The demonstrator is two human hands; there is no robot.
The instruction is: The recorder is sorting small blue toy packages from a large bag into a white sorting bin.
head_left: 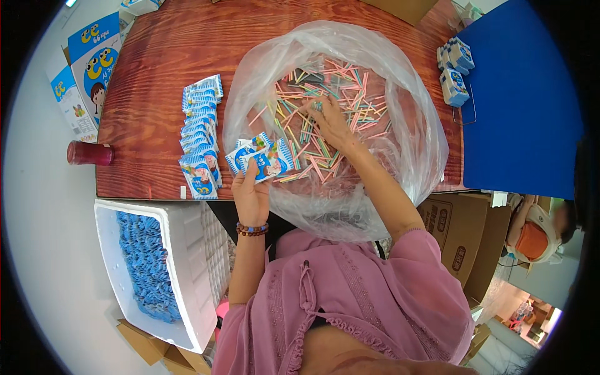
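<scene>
"Where are the colored sticks?"
"In the clear bag, beneath the right hand, the nearer hand; long axes point every way."
"Its fingers?"
"Partly spread; can't tell if they grip."
"Left hand?"
"Clamped on packets, near left."

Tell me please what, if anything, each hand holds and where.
Left hand: blue sachets, by their lower left side. Right hand, over pastel sticks: cannot tell.
</scene>
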